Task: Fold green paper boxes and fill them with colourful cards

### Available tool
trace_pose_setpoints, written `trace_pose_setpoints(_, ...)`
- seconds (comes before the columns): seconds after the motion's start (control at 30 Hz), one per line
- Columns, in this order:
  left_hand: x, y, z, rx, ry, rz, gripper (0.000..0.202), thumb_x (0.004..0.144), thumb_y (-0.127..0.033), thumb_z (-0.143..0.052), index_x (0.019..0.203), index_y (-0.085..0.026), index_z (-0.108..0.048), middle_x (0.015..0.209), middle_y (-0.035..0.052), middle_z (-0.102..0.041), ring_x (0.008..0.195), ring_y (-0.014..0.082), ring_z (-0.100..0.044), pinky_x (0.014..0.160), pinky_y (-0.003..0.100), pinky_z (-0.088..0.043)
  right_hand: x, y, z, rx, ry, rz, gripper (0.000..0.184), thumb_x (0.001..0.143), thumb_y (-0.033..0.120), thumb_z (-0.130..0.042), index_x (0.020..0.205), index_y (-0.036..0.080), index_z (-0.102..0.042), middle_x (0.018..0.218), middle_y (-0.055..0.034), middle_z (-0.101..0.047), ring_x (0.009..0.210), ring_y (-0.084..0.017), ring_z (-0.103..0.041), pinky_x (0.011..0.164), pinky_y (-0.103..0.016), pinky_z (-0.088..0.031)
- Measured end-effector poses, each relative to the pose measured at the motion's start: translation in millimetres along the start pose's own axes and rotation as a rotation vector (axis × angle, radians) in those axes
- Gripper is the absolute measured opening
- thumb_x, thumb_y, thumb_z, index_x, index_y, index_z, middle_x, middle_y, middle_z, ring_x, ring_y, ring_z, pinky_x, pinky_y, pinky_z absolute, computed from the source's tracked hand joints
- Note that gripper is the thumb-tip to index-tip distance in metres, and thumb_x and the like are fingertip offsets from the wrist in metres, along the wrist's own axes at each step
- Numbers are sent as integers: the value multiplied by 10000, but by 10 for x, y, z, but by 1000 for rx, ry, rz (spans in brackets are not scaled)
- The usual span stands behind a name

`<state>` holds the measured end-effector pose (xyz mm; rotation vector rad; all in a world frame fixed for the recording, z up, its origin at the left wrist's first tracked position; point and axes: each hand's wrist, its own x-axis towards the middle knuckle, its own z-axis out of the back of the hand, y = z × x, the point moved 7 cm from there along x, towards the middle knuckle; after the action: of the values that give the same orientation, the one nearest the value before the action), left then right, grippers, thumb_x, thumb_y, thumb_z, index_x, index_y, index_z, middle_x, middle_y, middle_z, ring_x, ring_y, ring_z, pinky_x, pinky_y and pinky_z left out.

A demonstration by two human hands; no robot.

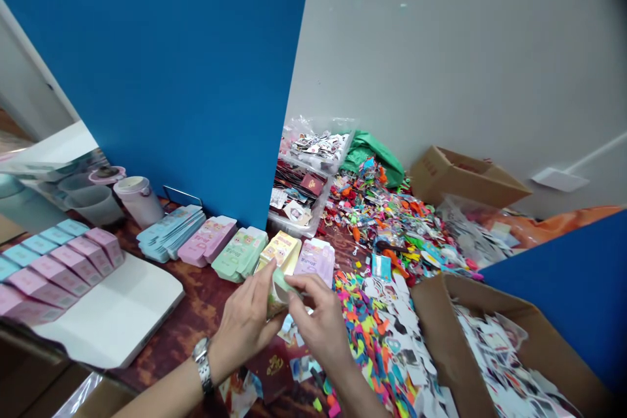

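A small light-green paper box (277, 295) is gripped between my two hands, its top end open. My left hand (246, 312), with a metal watch (202, 364) on the wrist, wraps the box from the left. The thumb and fingers of my right hand (318, 321) pinch its upper right edge. Just beyond my hands lie flat folded boxes in stacks: yellow (279, 249), lilac (314, 261), green (240, 253), pink (208, 240) and blue (171, 232). Under my hands are a dark red booklet (274, 372) and some printed pictures (304, 367).
At left, a white tray (132, 313) holds rows of made-up pink boxes (66, 268) and blue boxes (42, 247). Colourful small pieces (367, 346) and white cutouts (414, 353) spread rightward, beside a cardboard box (435, 326). A blue panel (196, 78) stands behind the stacks, near clear bins (313, 225).
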<state>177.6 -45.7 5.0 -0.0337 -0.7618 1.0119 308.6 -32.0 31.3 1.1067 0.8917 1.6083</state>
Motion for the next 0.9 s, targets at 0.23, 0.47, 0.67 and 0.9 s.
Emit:
trace_pose_setpoints(0.23, 55, -45, -41, 160, 64, 22, 923, 828, -299, -540, 1530, -50, 5, 1306, 262, -517, 1091, 362, -575, 841, 455, -534, -232, 185, -118, -349, -90, 359, 463, 936, 77, -433, 1370, 205, -532, 1238, -93, -664, 1130, -197, -635, 959, -340, -540)
trace_pose_setpoints(0.47, 106, -102, -39, 236, 138, -8, 819, 857, -175, -451, 1529, -40, -2, 1192, 235, -575, 1005, 330, -596, 812, 438, -531, -327, 48, -210, -281, -85, 305, 512, 949, 121, -463, 1451, 217, -435, 1377, -93, -569, 1267, -220, -543, 1061, -389, -476)
trace_pose_setpoints(0.67, 178, -154, 318, 38, -69, -208, 1080, 793, -465, -709, 1546, -171, 7, 1487, 256, -328, 1367, 450, -324, 1090, 693, -221, -187, -511, 123, 340, -414, -192, 351, 911, 351, -588, 1220, 187, -616, 1214, -99, -667, 1110, -226, -637, 954, -387, -532)
trace_pose_setpoints(0.9, -41, 139, -57, -686, 50, 131, 891, 822, -373, -695, 1511, -277, -139, 1455, 150, -417, 1287, 298, -488, 1070, 508, -410, -357, -674, -295, 502, -106, -299, 303, 930, 369, -560, 1193, 225, -596, 1132, -70, -689, 1011, -205, -667, 869, -365, -556)
